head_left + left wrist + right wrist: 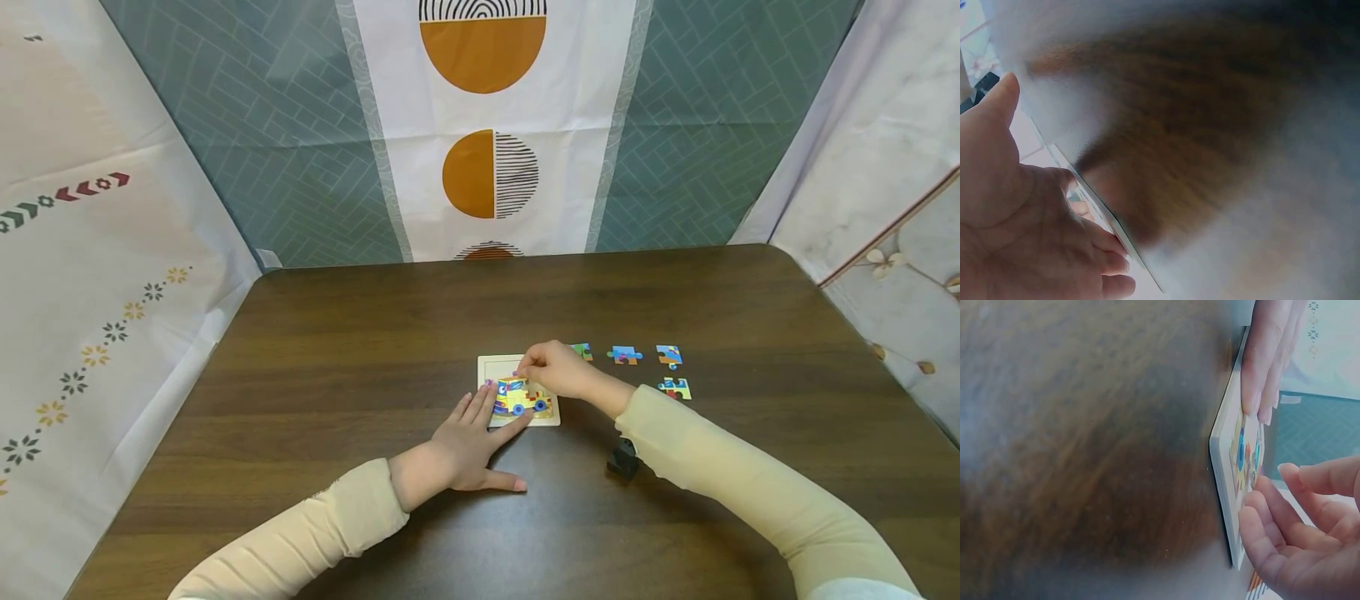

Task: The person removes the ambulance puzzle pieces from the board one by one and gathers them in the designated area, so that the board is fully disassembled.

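A small jigsaw puzzle tray (555, 422) with a pale rim lies on the table, partly filled with a yellow vehicle picture (512, 392). Spread over the tray's left and lower edge, my left hand (471, 446) rests with straight fingers, thumb out on the table. My right hand (555, 368) is over the tray's upper right, thumb and index finger together, pinching a puzzle piece (515, 373) that the fingers mostly hide. In the right wrist view its other fingers (1260, 528) bend against the tray (1217, 447), across from the left hand's fingertips.
Loose puzzle pieces lie right of the tray: a green one (581, 351), a blue one (625, 355), one blue and orange (669, 355), and a lighter one (675, 388). A black object (622, 460) is by the right sleeve. Patterned cloth (495, 117) hangs behind the brown table (360, 333).
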A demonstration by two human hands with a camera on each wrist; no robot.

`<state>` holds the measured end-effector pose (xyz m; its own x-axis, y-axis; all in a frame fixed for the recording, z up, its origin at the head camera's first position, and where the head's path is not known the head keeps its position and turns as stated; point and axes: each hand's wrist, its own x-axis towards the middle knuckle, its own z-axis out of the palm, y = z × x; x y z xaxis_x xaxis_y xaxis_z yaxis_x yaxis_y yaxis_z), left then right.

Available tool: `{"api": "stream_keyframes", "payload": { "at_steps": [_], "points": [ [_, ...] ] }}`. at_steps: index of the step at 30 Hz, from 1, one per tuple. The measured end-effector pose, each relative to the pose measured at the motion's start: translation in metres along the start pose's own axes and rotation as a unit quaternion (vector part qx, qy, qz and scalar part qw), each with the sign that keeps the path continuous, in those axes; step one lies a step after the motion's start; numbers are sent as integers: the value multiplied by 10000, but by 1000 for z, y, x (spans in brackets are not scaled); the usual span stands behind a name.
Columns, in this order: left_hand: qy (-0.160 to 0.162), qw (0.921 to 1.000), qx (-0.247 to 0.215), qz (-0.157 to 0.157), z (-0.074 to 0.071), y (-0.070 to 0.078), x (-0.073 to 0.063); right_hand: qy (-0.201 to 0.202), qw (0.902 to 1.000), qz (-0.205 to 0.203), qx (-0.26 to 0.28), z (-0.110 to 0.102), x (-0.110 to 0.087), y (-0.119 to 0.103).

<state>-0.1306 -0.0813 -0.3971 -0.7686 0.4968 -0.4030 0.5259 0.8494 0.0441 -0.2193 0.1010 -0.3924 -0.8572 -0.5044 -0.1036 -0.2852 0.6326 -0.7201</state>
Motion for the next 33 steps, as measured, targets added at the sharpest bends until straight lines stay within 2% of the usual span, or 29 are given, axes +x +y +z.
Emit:
{"api": "stream_keyframes", "payload": {
  "at_steps": [10, 20, 26, 33],
  "points": [
    [16, 10000, 1, 37, -3, 1, 0, 129, 9990, -145, 414, -2, 1, 0],
    [27, 10000, -9, 32, -2, 0, -1, 135, 9967, -29, 805, 3, 3, 1],
    [53, 10000, 6, 7, -2, 0, -2, 305, 9937, 19, 1081, 4, 3, 4],
    [59, 10000, -27, -15, -1, 0, -2, 525, 9885, 279, 1387, -10, -5, 10]
  ]
}}
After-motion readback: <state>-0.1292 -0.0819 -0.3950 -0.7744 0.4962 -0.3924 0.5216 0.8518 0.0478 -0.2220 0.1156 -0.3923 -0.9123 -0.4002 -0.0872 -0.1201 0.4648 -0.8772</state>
